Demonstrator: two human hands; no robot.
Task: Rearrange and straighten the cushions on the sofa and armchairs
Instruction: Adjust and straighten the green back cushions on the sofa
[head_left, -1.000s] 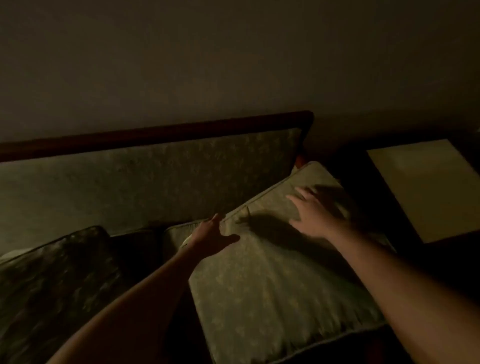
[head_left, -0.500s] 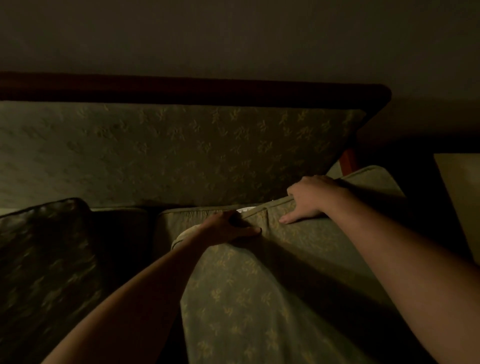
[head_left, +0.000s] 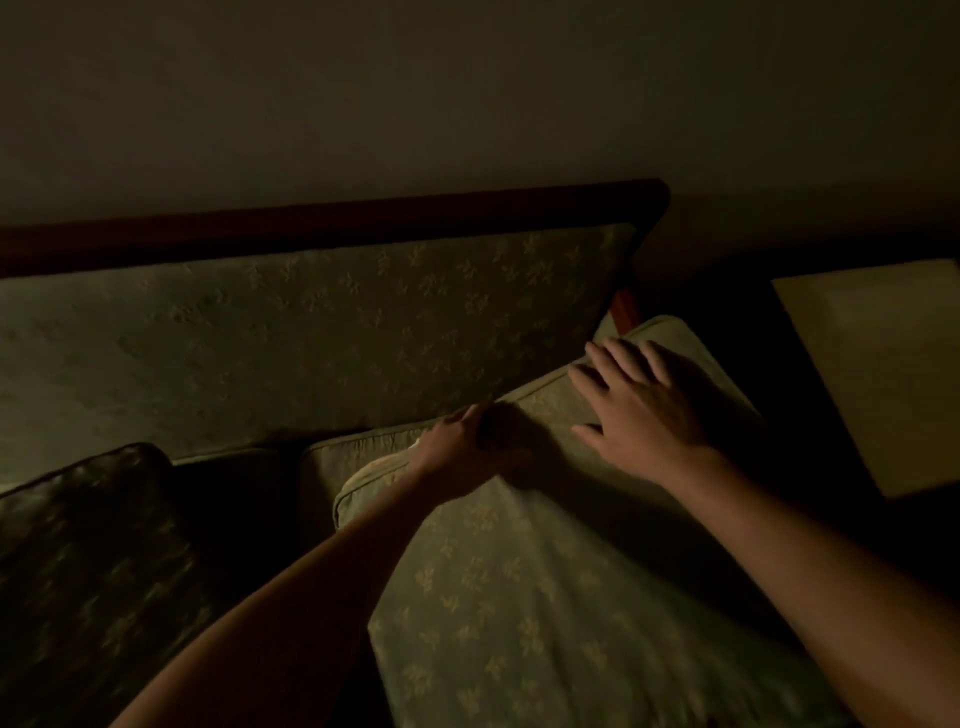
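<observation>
In dim light a large green leaf-patterned cushion (head_left: 519, 597) lies skewed on the sofa seat, its far edge against the patterned sofa back (head_left: 311, 338). My left hand (head_left: 462, 447) grips the cushion's far edge near its middle. My right hand (head_left: 639, 410) rests flat on the cushion's far right corner, fingers spread. Another green seat cushion (head_left: 332, 457) lies partly under it. A darker patterned cushion (head_left: 88, 561) sits at the left.
The sofa back has a dark wooden top rail (head_left: 363, 218) and a reddish wooden post (head_left: 623, 306) at its right end. A pale-topped side table (head_left: 872, 374) stands to the right of the sofa. A plain wall rises behind.
My right hand has opened from a curled hold on the cushion's far edge to a flat, spread palm near the right corner. My left hand stays on the edge. The view has pulled back.
</observation>
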